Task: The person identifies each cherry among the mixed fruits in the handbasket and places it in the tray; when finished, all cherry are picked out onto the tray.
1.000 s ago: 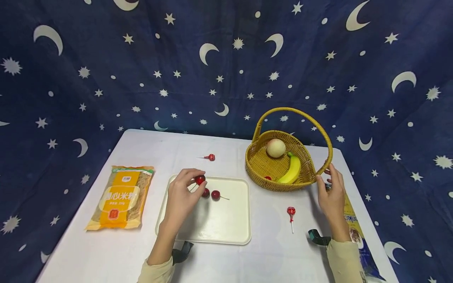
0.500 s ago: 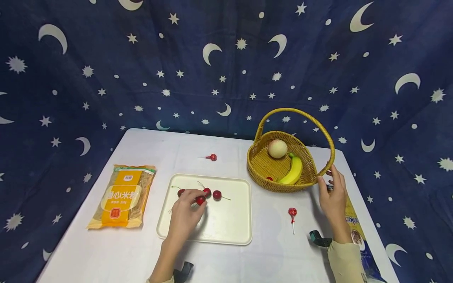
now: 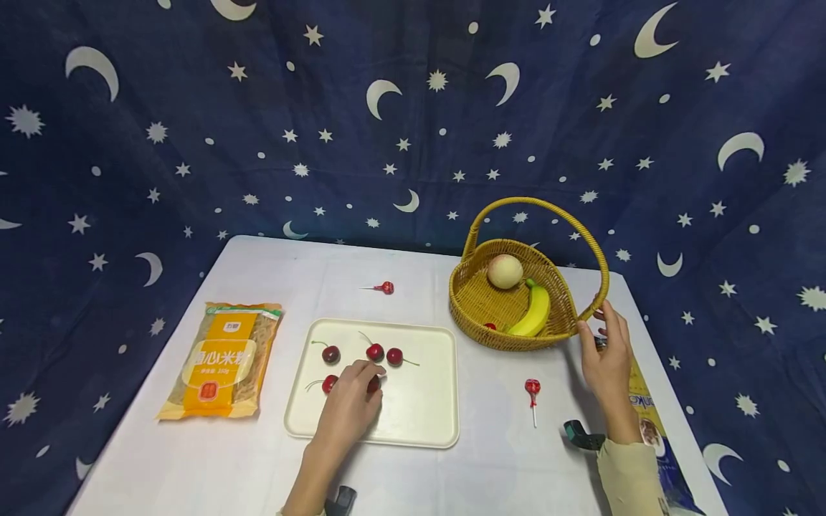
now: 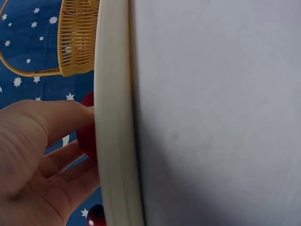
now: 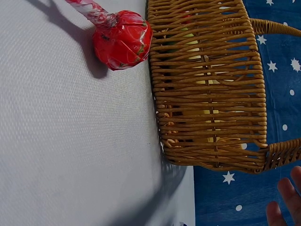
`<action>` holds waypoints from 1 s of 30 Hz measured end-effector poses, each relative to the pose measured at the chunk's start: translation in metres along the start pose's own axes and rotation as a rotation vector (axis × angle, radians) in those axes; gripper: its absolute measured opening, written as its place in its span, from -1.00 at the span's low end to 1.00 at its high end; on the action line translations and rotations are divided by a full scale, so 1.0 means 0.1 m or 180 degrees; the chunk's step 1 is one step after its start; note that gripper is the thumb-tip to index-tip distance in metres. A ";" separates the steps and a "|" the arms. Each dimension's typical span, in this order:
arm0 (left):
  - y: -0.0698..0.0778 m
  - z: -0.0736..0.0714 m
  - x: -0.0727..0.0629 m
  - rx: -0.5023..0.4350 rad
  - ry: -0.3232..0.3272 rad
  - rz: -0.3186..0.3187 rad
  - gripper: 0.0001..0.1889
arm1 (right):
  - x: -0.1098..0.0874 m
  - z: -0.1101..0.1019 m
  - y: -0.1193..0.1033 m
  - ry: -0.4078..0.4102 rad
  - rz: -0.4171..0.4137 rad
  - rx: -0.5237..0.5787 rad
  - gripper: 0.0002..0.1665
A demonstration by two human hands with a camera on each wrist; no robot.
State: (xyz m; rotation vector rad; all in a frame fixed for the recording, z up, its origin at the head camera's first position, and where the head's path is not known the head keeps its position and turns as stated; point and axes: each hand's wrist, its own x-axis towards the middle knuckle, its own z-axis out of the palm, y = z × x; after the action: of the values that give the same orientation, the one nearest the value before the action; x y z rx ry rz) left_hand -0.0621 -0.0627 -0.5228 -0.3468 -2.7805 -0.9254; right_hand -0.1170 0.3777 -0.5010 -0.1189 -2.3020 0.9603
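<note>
My left hand [image 3: 351,401] is low over the cream tray [image 3: 426,423], pinching a dark red cherry [image 4: 87,134] between thumb and fingers; its stem is hidden. Several other stemmed cherries lie on the tray: one cherry [image 3: 330,355] at the back left, a pair near the middle, and a cherry [image 3: 329,384] beside my fingers. My right hand [image 3: 606,355] is at the right end of the wicker basket [image 3: 480,333], thumb by the rim and fingers near the handle's base. Inside are a peach [image 3: 505,271], a banana [image 3: 533,313] and a small, partly hidden red thing [image 3: 490,326].
A bag of rice noodles [image 3: 222,362] lies left of the tray. One red lollipop [image 3: 387,288] is behind the tray, another lollipop [image 3: 532,388] in front of the basket. A blue and yellow bag [image 3: 652,430] lies by the table's right edge, partly behind my right arm.
My left hand has moved toward the tray's front, leaving one cherry at the front left and now pinching another farther right. Back-left cherries have come into view. My right hand stays at the basket.
</note>
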 end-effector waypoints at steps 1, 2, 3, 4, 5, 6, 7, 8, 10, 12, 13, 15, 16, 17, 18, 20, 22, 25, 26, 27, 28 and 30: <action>0.00 0.00 0.00 0.0005 0.0016 0.0019 -0.62 | 0.00 0.00 0.01 0.0006 -0.0005 0.0011 -0.26; 0.00 -0.01 0.01 0.0006 0.0030 0.0036 -0.62 | 0.00 0.00 0.01 0.0007 -0.0011 0.0010 -0.26; 0.00 -0.02 0.01 0.0002 0.0050 0.0061 -0.61 | -0.01 0.00 0.01 0.0006 -0.0013 0.0012 -0.26; 0.00 -0.03 0.02 -0.0008 0.0081 0.0090 -0.60 | -0.01 0.00 0.02 0.0006 -0.0010 0.0007 -0.26; 0.00 -0.03 0.03 -0.0013 0.0112 0.0122 -0.59 | -0.01 0.00 0.02 0.0003 -0.0001 -0.0001 -0.25; 0.00 -0.04 0.04 -0.0015 0.0152 0.0158 -0.59 | -0.01 0.00 0.02 0.0003 0.0003 -0.0009 -0.25; 0.01 -0.05 0.05 -0.0020 0.0193 0.0199 -0.59 | 0.00 0.00 0.02 -0.0005 0.0008 -0.0015 -0.25; 0.01 -0.07 0.07 -0.0036 0.0221 0.0224 -0.59 | 0.00 0.00 0.03 -0.0007 0.0006 -0.0018 -0.25; 0.01 -0.08 0.09 -0.0051 0.0263 0.0261 -0.59 | 0.00 -0.01 0.02 -0.0016 0.0003 -0.0009 -0.24; 0.02 -0.11 0.12 -0.0089 0.0252 0.0263 -0.59 | 0.01 -0.01 0.02 -0.0030 0.0000 0.0002 -0.24; 0.03 -0.12 0.13 -0.0112 0.0238 0.0258 -0.59 | 0.01 -0.01 0.02 -0.0038 0.0005 0.0009 -0.24; 0.04 -0.14 0.15 -0.0165 0.0190 0.0236 -0.59 | 0.02 -0.01 0.01 -0.0052 0.0024 0.0007 -0.25; 0.05 -0.15 0.17 -0.0201 0.0158 0.0226 -0.59 | 0.02 -0.01 0.01 -0.0056 0.0032 0.0000 -0.25; 0.06 -0.16 0.18 -0.0237 0.0136 0.0228 -0.59 | 0.02 -0.01 0.01 -0.0062 0.0036 -0.0002 -0.25; 0.07 -0.16 0.20 -0.0262 0.0117 0.0235 -0.60 | 0.02 -0.01 0.01 -0.0065 0.0039 -0.0002 -0.25; 0.10 -0.16 0.24 -0.0312 0.0088 0.0266 -0.61 | 0.02 -0.01 0.01 -0.0070 0.0040 0.0007 -0.25; 0.14 -0.16 0.29 -0.0332 0.0084 0.0321 -0.62 | 0.03 0.00 0.01 -0.0070 0.0031 0.0022 -0.25; 0.20 -0.14 0.38 -0.0352 0.0078 0.0435 -0.65 | 0.03 0.00 0.01 -0.0066 0.0010 0.0056 -0.25; 0.23 -0.14 0.42 -0.0360 0.0073 0.0473 -0.65 | 0.03 -0.01 0.01 -0.0062 0.0003 0.0060 -0.25; 0.25 -0.13 0.46 -0.0367 0.0061 0.0502 -0.65 | 0.03 -0.01 0.01 -0.0059 -0.0003 0.0062 -0.25; 0.28 -0.12 0.49 -0.0379 0.0044 0.0527 -0.65 | 0.03 -0.01 0.01 -0.0056 -0.0006 0.0068 -0.25; 0.33 -0.09 0.57 -0.0426 -0.0003 0.0569 -0.65 | 0.03 -0.01 0.01 -0.0047 -0.0008 0.0068 -0.25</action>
State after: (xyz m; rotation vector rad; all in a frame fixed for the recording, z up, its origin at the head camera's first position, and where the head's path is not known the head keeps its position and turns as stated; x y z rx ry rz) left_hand -0.1065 -0.0331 -0.4824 -0.6050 -2.6413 -1.0680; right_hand -0.1190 0.3796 -0.4994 -0.1004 -2.3041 0.9873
